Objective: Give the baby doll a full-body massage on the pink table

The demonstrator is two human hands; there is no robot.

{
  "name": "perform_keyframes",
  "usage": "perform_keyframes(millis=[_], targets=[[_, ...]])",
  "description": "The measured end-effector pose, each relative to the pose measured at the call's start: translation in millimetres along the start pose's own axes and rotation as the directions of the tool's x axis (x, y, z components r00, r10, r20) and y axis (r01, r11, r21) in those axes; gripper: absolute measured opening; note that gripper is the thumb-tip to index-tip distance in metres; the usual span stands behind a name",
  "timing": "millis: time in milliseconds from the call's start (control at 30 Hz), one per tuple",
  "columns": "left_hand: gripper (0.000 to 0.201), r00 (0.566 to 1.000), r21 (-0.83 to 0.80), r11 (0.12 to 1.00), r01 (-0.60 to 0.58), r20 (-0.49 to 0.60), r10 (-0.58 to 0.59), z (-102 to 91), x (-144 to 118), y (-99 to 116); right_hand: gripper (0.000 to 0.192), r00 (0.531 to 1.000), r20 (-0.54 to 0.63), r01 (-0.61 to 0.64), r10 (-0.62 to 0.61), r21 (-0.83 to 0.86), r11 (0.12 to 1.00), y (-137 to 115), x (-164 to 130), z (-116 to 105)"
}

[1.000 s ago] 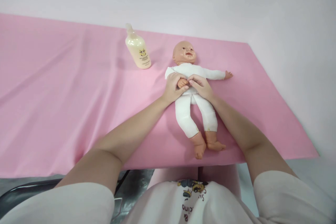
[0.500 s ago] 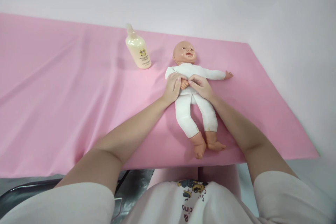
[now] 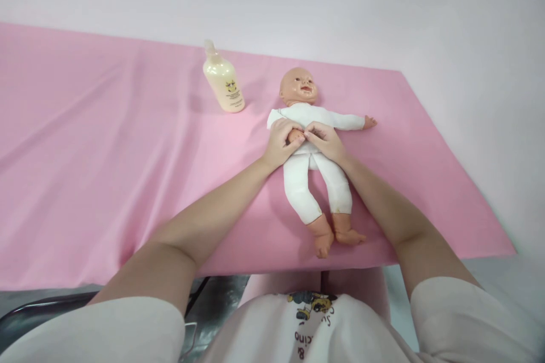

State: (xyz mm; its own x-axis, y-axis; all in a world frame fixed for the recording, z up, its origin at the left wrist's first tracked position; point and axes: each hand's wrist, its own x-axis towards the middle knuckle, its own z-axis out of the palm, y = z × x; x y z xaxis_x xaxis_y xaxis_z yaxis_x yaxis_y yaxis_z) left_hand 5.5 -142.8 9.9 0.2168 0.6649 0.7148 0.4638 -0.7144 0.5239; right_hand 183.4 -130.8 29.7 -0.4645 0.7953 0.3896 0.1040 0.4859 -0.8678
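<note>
A baby doll point(image 3: 317, 178) in a white suit lies on its back on the pink cloth point(image 3: 106, 170), head toward the wall and bare feet toward me. My left hand point(image 3: 281, 142) is wrapped around the doll's small hand and folded arm over its belly. My right hand point(image 3: 326, 142) pinches the same little hand from the other side, fingertips meeting my left. The doll's other arm stretches out to the right.
A cream lotion bottle point(image 3: 223, 82) with a pump top stands behind and left of the doll. A pale wall runs along the back and the right. The cloth's front edge ends just past the doll's feet, with dark metal below at the left.
My fingers have shifted slightly on the doll's small hand. The doll, the bottle and my arms stay in place.
</note>
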Motion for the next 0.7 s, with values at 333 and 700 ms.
perform_keyframes(millis=[333, 700], targets=[[0.056, 0.998, -0.042, 0.998, 0.037, -0.041, -0.039, 0.5, -1.9, 1.8, 0.031, 1.0, 0.01, -0.023, 0.023, 0.011, 1.0, -0.1, 0.0, 0.2], [0.063, 0.993, -0.068, 0.994, 0.091, -0.072, -0.096, 1.7, -2.3, 4.1, 0.028, 0.999, -0.003, -0.039, 0.039, 0.031, 0.999, -2.6, -0.2, 1.8]])
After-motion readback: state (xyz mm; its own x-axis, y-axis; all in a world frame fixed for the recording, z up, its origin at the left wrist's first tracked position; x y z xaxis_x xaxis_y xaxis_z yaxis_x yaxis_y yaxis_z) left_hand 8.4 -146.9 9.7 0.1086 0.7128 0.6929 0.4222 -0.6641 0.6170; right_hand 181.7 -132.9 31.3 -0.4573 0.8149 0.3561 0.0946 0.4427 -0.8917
